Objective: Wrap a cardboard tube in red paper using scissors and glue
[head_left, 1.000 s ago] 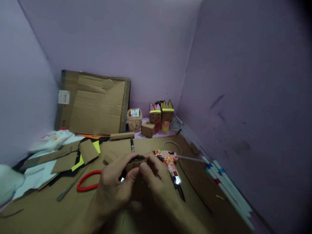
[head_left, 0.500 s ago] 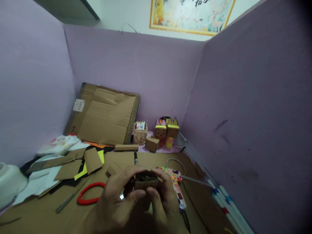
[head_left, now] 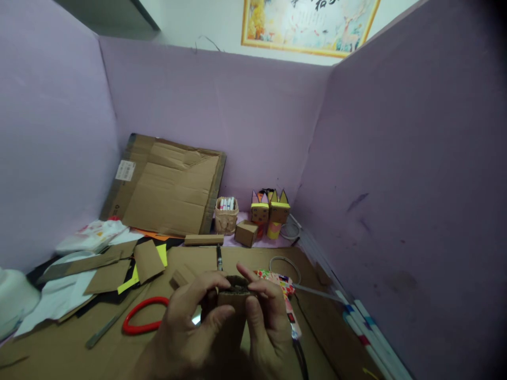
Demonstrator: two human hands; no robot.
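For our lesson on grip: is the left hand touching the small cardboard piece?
Touching: the head view shows the left hand gripping the small cardboard piece, thumb against its near face.

We cannot see the sides of the box (head_left: pixel 233 302), which the fingers (head_left: pixel 217 318) cover, nor make out its dark inside. The left hand (head_left: pixel 190 324) hides part of the red loop (head_left: pixel 152 301), the right hand (head_left: pixel 273 322) some of the glue gun (head_left: pixel 287 287). We see the poster (head_left: pixel 309 26) cropped above, the white jar (head_left: pixel 18 301) at left.
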